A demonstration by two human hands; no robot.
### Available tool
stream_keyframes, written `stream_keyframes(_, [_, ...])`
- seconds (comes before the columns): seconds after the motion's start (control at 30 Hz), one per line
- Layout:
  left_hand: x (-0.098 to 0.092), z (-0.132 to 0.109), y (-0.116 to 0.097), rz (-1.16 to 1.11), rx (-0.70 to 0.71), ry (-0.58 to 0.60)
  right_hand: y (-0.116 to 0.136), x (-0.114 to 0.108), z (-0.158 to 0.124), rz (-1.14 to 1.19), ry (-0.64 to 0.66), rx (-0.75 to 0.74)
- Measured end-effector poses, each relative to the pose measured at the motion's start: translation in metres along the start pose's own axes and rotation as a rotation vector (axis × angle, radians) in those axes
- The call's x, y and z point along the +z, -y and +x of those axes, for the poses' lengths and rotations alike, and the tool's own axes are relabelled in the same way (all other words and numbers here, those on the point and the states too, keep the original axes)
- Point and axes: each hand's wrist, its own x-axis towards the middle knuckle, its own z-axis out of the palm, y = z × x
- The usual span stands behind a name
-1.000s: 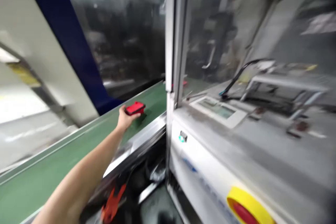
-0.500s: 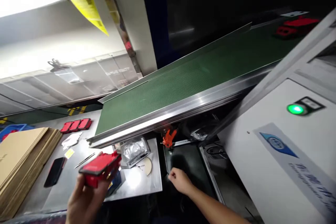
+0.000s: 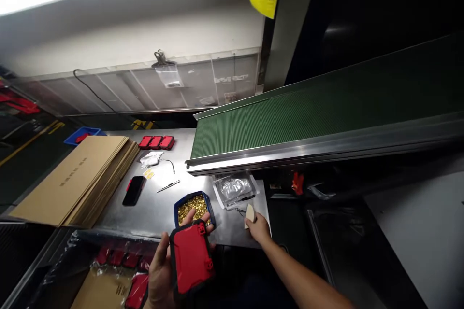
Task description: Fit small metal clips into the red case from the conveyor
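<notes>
– Since half a second back, what has changed?

– Both hands have come in over the near edge of the steel worktable (image 3: 159, 212). Earlier the right hand hung below the table's end; now it rests on the near right corner. The flat red plastic case with a black rim (image 3: 191, 260) was tilted out to the left; now it sits upright in front of the person.

– Who holds the case?

– Left hand (image 3: 159, 270), nearest of all. Thumb on the left rim, fingertips (image 3: 191, 217) curled over the far edge, so the hand is clamped on the case.

– And the right hand (image 3: 259, 229)?

– Just right of the case, closed on a small pale wedge-shaped piece (image 3: 250, 213), pinched at its near end.

– Beyond them?

– Touching the case's far edge in the view is a blue tray of small brass-coloured parts (image 3: 194, 205). Right of it lies a crinkled clear plastic bag (image 3: 234, 188). Left of the tray: a thin metal tool (image 3: 168, 186) and a black phone (image 3: 133, 190). Further left, a stack of flat brown cardboard sheets (image 3: 78, 178). At the far side of the table, three more red cases in a row (image 3: 156, 142). On the right, a green conveyor belt with a steel rail (image 3: 308, 111) runs up and away.
</notes>
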Motion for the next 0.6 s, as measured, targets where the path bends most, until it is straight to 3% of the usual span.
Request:
stream_keyframes(0.07, [-0.001, -0.005, -0.004, 0.056, -0.030, 0.046, 0.022, -0.010, -0.036, 0.153, 0.070, -0.054])
stream_keyframes(0.17, [0.002, -0.012, -0.003, 0.178, -0.078, 0.047, 0.063, -0.042, -0.100, 0.347, 0.184, -0.227])
stream_keyframes(0.2, [0.005, -0.014, -0.001, 0.214, -0.103, 0.035, 0.077, -0.055, -0.119, 0.400, 0.277, -0.337])
stream_keyframes(0.3, [0.017, -0.018, 0.011, 0.283, -0.139, -0.024, 0.112, -0.092, -0.159, 0.311, 0.388, -0.733])
stream_keyframes(0.4, [0.029, -0.021, 0.026, 0.293, -0.112, -0.075, 0.130, -0.113, -0.169, 0.139, 0.476, -1.021])
stream_keyframes(0.6, [0.034, -0.025, 0.042, 0.290, -0.078, -0.122, 0.127, -0.122, -0.165, -0.015, 0.393, -1.181])
